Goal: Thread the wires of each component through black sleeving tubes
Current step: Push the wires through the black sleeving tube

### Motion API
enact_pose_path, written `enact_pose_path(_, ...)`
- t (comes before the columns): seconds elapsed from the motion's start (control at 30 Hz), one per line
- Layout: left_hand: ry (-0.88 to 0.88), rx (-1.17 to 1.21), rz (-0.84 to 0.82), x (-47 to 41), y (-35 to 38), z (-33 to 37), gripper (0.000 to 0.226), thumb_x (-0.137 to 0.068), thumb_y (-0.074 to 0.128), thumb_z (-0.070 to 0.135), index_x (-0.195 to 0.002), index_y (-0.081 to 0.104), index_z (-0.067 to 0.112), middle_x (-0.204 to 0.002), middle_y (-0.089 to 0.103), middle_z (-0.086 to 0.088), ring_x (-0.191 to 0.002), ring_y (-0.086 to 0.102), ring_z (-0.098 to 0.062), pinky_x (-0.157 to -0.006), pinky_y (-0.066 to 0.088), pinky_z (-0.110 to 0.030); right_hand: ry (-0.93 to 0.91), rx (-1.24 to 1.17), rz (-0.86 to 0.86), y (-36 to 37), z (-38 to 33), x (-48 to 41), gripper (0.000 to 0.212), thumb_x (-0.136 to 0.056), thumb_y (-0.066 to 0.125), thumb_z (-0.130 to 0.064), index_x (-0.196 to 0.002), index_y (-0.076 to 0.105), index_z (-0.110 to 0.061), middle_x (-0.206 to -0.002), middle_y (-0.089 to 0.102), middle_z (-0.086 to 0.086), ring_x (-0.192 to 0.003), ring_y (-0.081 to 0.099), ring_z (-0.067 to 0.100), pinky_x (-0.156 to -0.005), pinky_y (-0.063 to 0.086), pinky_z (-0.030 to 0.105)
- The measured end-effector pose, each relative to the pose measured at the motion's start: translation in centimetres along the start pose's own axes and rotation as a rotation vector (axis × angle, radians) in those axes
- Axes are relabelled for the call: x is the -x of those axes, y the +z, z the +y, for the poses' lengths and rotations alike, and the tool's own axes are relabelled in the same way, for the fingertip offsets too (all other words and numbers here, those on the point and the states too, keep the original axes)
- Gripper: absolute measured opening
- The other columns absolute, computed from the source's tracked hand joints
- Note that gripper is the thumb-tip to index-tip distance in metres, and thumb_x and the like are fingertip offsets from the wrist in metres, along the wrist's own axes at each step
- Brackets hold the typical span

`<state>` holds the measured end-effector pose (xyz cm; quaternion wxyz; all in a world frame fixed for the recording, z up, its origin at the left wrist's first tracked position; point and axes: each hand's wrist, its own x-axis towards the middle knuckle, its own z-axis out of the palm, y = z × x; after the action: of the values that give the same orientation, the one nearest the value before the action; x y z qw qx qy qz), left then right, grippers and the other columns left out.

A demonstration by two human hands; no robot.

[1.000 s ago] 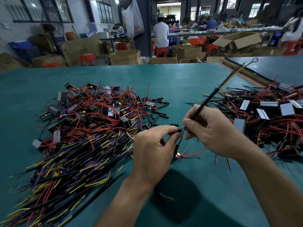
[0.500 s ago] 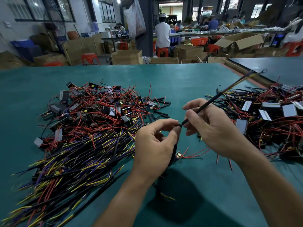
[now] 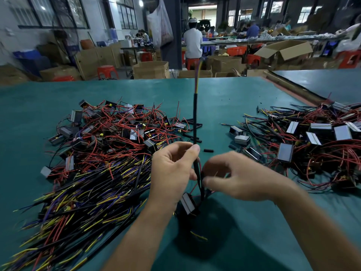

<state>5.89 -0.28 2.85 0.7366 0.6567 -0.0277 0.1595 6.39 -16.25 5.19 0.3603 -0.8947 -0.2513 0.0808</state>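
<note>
Your left hand (image 3: 173,173) pinches one black sleeving tube (image 3: 195,118) between thumb and forefinger, holding it upright above the green table (image 3: 234,98). Yellow and purple wires (image 3: 197,75) poke out of its top end. Your right hand (image 3: 240,177) curls thumb and forefinger onto the tube's lower part, just beside the left hand; blur hides the exact grip. One component (image 3: 187,204), silver-faced, sits below both hands on its leads. Two heaps flank you: the left heap (image 3: 93,153) of components with red, yellow and purple leads, and the right heap (image 3: 312,141), well apart from it. Both are too tangled to count. One short loose tube piece (image 3: 208,150) lies just beyond your hands.
</note>
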Motion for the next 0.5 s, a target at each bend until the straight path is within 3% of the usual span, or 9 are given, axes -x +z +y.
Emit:
enact_pose_path(0.07,0.001,-0.007,0.016,-0.12,-0.19,-0.03,0.015,-0.087,0.070,0.014,-0.072,0.068,0.015,-0.057,0.062,-0.001,-0.036,0.048,-0.014,-0.041,0.041,-0.020,-0.043,0.026,-0.046,0.53,-0.03,-0.10,0.013,-0.085,0.069,-0.033,-0.077,0.068,-0.023,-0.073,0.070,-0.008,-0.069,0.066,0.007,-0.071,0.055,0.035)
enact_pose_path(0.13,0.004,-0.020,0.026,-0.13,-0.21,-0.05,0.015,-0.088,0.069,0.015,-0.073,0.068,0.015,-0.057,0.061,0.001,-0.035,0.048,-0.014,-0.041,0.041,-0.020,-0.063,-0.022,-0.027,0.69,0.02,-0.21,0.019,-0.088,0.069,-0.023,-0.069,0.065,-0.023,-0.066,0.066,0.000,-0.061,0.057,0.010,-0.065,0.051,0.038)
enact_pose_path(0.23,0.019,-0.030,0.039,-0.19,-0.13,-0.06,0.011,-0.090,0.067,0.014,-0.079,0.066,0.012,-0.057,0.061,0.000,-0.034,0.048,-0.014,-0.039,0.040,-0.021,-0.052,-0.065,-0.006,0.36,0.01,-0.27,0.025,-0.090,0.066,-0.021,-0.068,0.061,-0.010,-0.063,0.056,0.014,-0.058,0.044,0.014,-0.059,0.046,0.045)
enact_pose_path(0.37,0.033,-0.044,0.041,-0.27,-0.31,-0.05,0.006,-0.091,0.063,0.010,-0.086,0.066,0.010,-0.057,0.062,-0.003,-0.036,0.046,-0.015,-0.041,0.040,-0.021,-0.048,-0.142,0.103,0.26,0.28,-0.34,0.013,-0.089,0.068,-0.019,-0.079,0.071,-0.011,-0.068,0.067,0.011,-0.059,0.055,0.012,-0.065,0.053,0.046)
enact_pose_path(0.5,0.020,-0.021,0.065,-0.44,-0.35,-0.01,0.014,-0.093,0.062,0.013,-0.079,0.063,0.011,-0.056,0.061,0.004,-0.034,0.045,-0.014,-0.039,0.038,-0.020,-0.059,-0.128,0.161,0.25,0.68,-0.52,0.011,-0.089,0.069,-0.020,-0.080,0.072,-0.014,-0.068,0.070,0.008,-0.063,0.065,0.028,-0.066,0.055,0.045)
